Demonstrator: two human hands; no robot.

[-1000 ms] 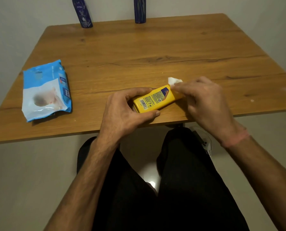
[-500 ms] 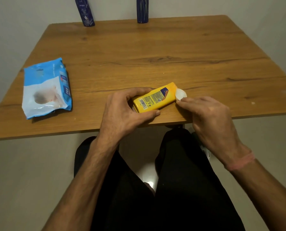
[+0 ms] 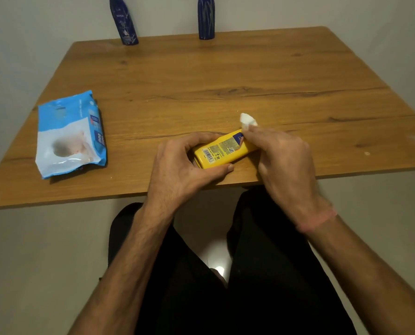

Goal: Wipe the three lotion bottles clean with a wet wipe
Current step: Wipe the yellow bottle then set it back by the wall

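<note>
Pale walls stand behind a brown wooden desk (image 3: pixel 225 76), seen from the head view, which is the only view.

On the desk near its front edge lies a yellow lotion bottle (image 3: pixel 222 152) on its side. The left hand (image 3: pixel 179 168) holds it, with fingers curled over the top and the thumb against the near side, so that grip is grasping the bottle. The right hand (image 3: pixel 281 158) pinches a small white wet wipe (image 3: pixel 247 120) at the far right end of the bottle. A bit of the wipe sticks up past the fingertips. That grip is grasping the wipe.

Two dark blue lotion bottles (image 3: pixel 125 22) stand upright at the back edge of the desk, well apart from the hands. A blue and white pack of wipes (image 3: pixel 68 134) lies on the left side of the desk.

It looks like the yellow bottle is being rubbed now. To do it well, the left hand should hold the bottle firm so it does not roll. The wipe should slide along the whole bottle, and the bottle should be turned so every side gets clean. The blue ones seem to come later.
</note>
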